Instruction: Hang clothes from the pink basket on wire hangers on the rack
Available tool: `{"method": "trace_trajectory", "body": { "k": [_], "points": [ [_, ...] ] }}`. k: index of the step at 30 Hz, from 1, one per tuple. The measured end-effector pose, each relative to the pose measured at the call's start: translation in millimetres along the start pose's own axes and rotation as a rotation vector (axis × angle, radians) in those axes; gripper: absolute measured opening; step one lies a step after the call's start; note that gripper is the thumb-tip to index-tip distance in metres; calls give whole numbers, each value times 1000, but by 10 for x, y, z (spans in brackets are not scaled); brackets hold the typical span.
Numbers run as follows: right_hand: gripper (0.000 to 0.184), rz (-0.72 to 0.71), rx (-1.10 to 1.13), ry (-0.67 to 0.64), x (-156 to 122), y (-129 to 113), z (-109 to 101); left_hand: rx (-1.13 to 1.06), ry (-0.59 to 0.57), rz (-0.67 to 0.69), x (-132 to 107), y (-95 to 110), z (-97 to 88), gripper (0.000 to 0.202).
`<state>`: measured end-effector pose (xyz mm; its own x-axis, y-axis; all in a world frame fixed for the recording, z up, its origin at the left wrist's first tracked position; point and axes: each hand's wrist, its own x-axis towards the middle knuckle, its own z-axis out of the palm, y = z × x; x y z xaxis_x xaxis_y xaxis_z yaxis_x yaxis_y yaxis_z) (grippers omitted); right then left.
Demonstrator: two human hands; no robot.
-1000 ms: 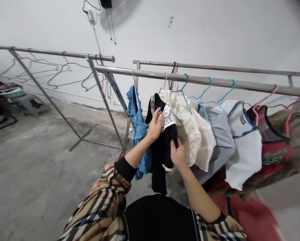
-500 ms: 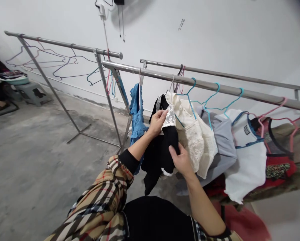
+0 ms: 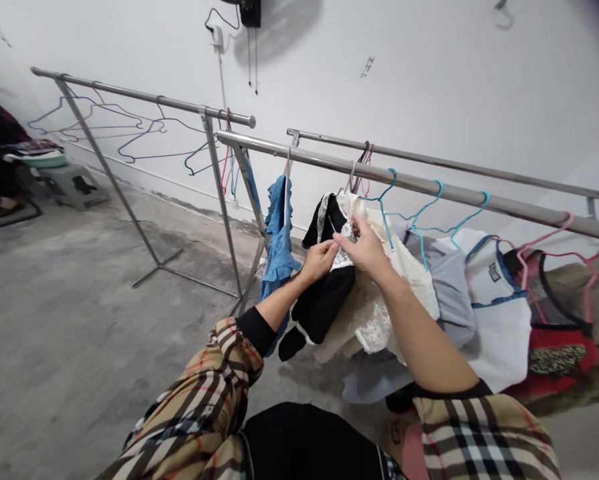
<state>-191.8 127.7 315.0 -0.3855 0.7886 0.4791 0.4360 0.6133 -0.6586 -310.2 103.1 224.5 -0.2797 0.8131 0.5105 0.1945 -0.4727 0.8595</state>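
Note:
A black top with a white lace collar hangs from a pale hanger on the front rail. My left hand pinches the edge of its lace from the left. Close beside it, my right hand is bent over the same collar, thumb toward the left fingertips and fingers curled on the lace. Part of the collar is hidden behind both hands. Just to the right hangs a cream lace top, partly behind my right forearm. A blue ruffled garment hangs to the left.
The steel front rail carries several garments, including a grey top, a white top with blue trim and a red one. Another rack at the left holds bare hangers. A grey stool and a seated person are far left.
My right hand has moved from the lower part of the black top up to the lace collar, close to my left hand. The black top has swung and the view has shifted slightly.

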Motion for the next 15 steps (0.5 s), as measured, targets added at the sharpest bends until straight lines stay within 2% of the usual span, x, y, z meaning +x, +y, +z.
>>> {"method": "trace_trajectory", "body": {
  "k": [3,5,9,13,15],
  "points": [
    [31,19,-301,-46,77,22,-10,66,53,-12,-35,-91,-41,45],
    [23,17,-374,-70,79,60,-59,115,100,-39,-48,-169,-88,46],
    [25,-6,-387,-49,43,110,-111,217,184,-105,21,-339,-148,40],
    [28,-50,-356,-21,1,113,-101,336,271,-158,249,-451,-165,16],
    [31,-79,-331,-36,-6,118,-110,405,319,-163,393,-470,-174,23]
  ]
}}
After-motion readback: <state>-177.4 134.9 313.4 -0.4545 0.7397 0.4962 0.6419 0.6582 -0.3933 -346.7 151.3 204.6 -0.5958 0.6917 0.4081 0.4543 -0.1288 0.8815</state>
